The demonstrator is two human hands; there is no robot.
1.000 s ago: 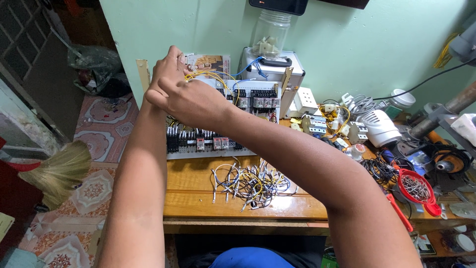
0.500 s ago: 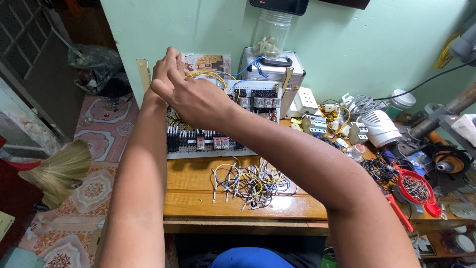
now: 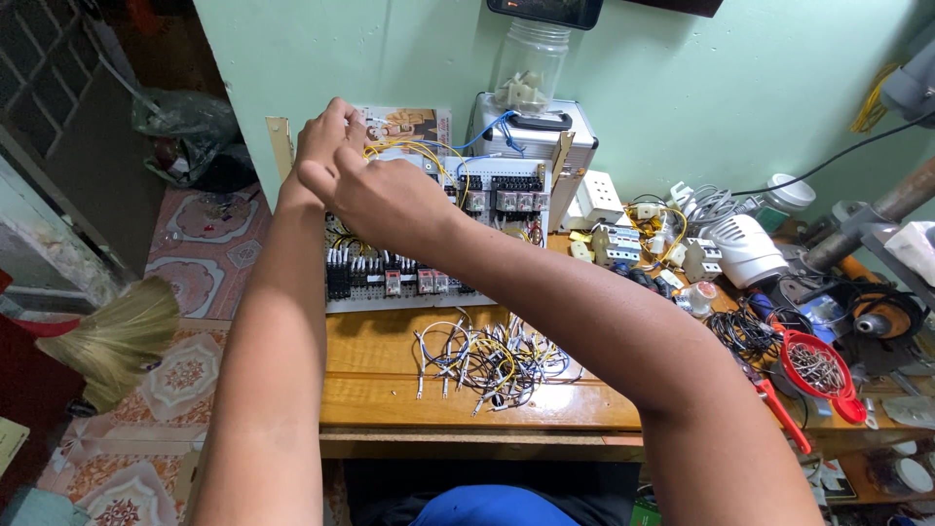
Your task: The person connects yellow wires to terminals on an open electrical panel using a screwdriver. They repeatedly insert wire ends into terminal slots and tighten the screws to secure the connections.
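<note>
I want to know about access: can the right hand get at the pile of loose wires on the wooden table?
Probably yes. The pile of loose wires lies uncovered on the wooden table, just below the right hand, which works at the control panel; nothing stands between them.

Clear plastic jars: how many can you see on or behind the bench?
1. The clear jar stands on the metal case against the green wall, behind the wiring panel. Others may be hidden among the clutter at the right.
</note>
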